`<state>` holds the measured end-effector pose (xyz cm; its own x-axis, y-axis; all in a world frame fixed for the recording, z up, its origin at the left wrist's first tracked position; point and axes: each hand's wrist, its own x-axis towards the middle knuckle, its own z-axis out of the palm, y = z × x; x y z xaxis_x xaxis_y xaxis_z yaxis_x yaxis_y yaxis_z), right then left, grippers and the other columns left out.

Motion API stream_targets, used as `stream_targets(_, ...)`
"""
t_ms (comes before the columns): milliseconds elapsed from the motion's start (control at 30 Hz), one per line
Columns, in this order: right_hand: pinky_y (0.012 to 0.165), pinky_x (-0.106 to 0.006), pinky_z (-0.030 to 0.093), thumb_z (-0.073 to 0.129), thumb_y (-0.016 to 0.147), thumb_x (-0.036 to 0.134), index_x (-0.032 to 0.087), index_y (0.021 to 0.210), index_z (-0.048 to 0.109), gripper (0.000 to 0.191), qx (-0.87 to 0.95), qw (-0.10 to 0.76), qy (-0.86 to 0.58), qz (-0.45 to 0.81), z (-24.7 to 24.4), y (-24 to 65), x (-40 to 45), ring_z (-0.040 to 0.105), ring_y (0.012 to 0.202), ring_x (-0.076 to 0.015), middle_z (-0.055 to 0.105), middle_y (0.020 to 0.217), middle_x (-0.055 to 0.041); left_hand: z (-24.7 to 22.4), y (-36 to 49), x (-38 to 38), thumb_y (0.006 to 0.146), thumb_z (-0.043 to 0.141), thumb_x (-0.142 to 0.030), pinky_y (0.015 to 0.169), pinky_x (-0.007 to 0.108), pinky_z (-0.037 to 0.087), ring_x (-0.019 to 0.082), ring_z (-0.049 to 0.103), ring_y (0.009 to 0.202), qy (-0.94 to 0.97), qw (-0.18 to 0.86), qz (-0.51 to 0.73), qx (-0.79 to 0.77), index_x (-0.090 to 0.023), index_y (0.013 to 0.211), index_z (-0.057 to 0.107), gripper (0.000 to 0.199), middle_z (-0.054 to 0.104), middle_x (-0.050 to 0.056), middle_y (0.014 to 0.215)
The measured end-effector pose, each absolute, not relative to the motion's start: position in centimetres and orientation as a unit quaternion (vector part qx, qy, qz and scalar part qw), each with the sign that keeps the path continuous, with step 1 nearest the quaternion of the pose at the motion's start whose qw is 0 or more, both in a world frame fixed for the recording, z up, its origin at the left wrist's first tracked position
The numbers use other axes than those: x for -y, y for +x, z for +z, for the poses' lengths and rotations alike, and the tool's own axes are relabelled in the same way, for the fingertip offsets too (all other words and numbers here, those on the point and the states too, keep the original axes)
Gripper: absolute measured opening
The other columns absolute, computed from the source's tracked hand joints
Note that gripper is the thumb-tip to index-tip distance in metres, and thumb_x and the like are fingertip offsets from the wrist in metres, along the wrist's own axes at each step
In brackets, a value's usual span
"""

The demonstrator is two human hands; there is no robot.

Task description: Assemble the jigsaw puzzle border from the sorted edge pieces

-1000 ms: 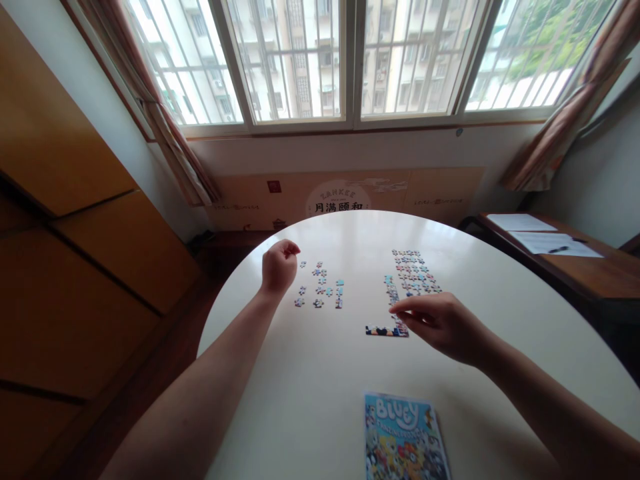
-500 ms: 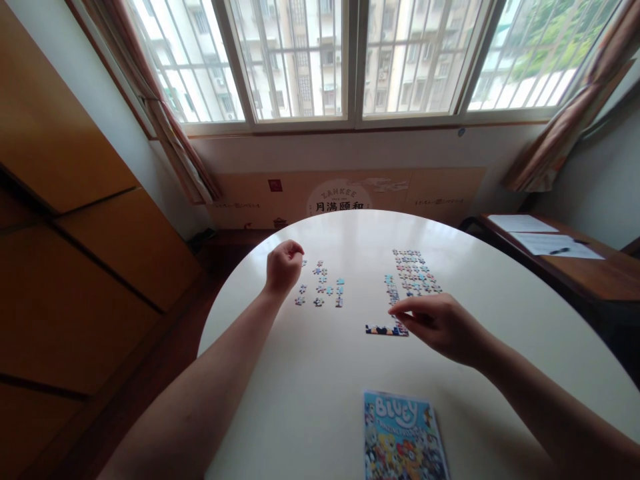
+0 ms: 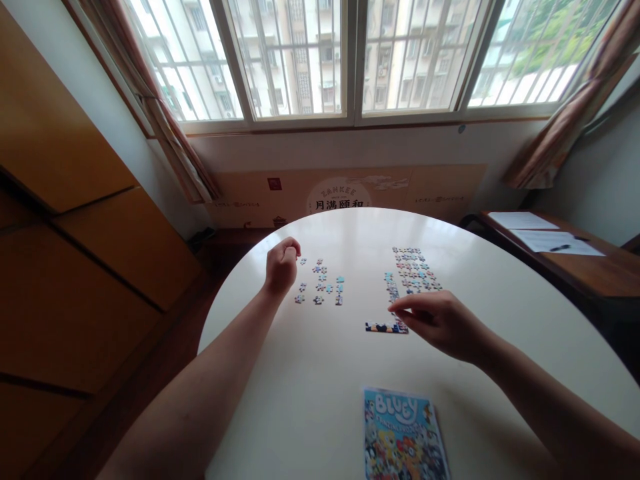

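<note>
My left hand [image 3: 282,265] is curled into a fist over the table's left part, beside a group of loose jigsaw puzzle pieces [image 3: 320,288]. Whatever it may hold is hidden by the fingers. My right hand [image 3: 431,324] has its thumb and fingers drawn together, fingertips at the joined puzzle edge [image 3: 391,285] and covering part of it. Anything between those fingertips is too small to make out. The joined edge turns at its near end into a dark strip [image 3: 383,327] running left. Behind the right hand lie rows of loose puzzle pieces [image 3: 414,267].
On the round white table [image 3: 290,387], a blue Bluey picture sheet or box [image 3: 404,437] lies near the front. A brown side table [image 3: 570,270] with papers [image 3: 555,243] stands at the right. Wooden cabinets [image 3: 95,280] line the left, and barred windows are ahead.
My left fist has shifted very slightly left and turned a little. The right hand stays at the joined puzzle edge, and the pieces lie as before.
</note>
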<state>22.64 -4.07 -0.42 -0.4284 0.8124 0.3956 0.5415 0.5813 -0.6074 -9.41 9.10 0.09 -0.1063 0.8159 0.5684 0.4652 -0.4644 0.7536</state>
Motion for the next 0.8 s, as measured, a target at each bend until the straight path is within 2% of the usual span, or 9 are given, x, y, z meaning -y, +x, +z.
stream_targets(300, 0.055, -0.025, 0.045, 0.059, 0.092, 0.029, 0.019, 0.097, 0.076, 0.021, 0.825, 0.340, -0.406, 0.197, -0.33, 22.51, 4.06, 0.057, 0.056, -0.0098, 0.070, 0.072, -0.0034, 0.02, -9.18, -9.01, 0.075, 0.040, -0.020, 0.057, 0.029, 0.039, 0.017, 0.049, 0.057, 0.661, 0.154, 0.551, -0.486, -0.022, 0.058, 0.048, 0.019, 0.049, -0.001, 0.055)
stream_targets(433, 0.055, -0.024, 0.045, 0.059, 0.092, 0.029, 0.018, 0.096, 0.076, 0.020, 0.824, 0.342, -0.404, 0.200, -0.29, 22.46, 4.10, 0.058, 0.056, -0.0100, 0.071, 0.072, -0.0036, 0.15, -9.03, -8.86, 0.084, 0.037, -0.025, 0.057, 0.028, 0.038, 0.017, 0.048, 0.056, 0.663, 0.133, 0.555, -0.484, -0.022, 0.055, 0.043, 0.030, 0.048, 0.000, 0.054)
stream_targets(567, 0.054, -0.024, 0.044, 0.059, 0.092, 0.028, 0.018, 0.096, 0.076, 0.020, 0.825, 0.340, -0.403, 0.203, -0.33, 22.48, 4.09, 0.056, 0.055, -0.0096, 0.070, 0.071, -0.0034, 0.09, -8.98, -8.88, 0.094, 0.035, -0.039, 0.058, 0.028, 0.037, 0.015, 0.048, 0.050, 0.653, 0.118, 0.550, -0.506, -0.022, 0.048, 0.042, 0.049, 0.047, 0.000, 0.047)
stream_targets(667, 0.054, -0.024, 0.044, 0.059, 0.092, 0.028, 0.018, 0.097, 0.076, 0.021, 0.826, 0.338, -0.404, 0.200, -0.35, 22.50, 4.07, 0.057, 0.055, -0.0097, 0.070, 0.071, -0.0036, 0.02, -8.95, -8.89, 0.094, 0.040, -0.046, 0.057, 0.029, 0.037, 0.015, 0.049, 0.047, 0.662, 0.099, 0.523, -0.528, -0.022, 0.045, 0.045, 0.055, 0.048, -0.001, 0.044)
stream_targets(800, 0.055, -0.024, 0.045, 0.059, 0.092, 0.028, 0.018, 0.097, 0.076, 0.020, 0.825, 0.335, -0.406, 0.204, -0.48, 22.59, 4.06, 0.057, 0.056, -0.0097, 0.071, 0.074, -0.0038, 0.00, -8.88, -8.85, 0.092, 0.044, -0.042, 0.060, 0.028, 0.041, 0.015, 0.054, 0.047, 0.677, 0.099, 0.495, -0.535, -0.021, 0.042, 0.050, 0.054, 0.052, 0.000, 0.042)
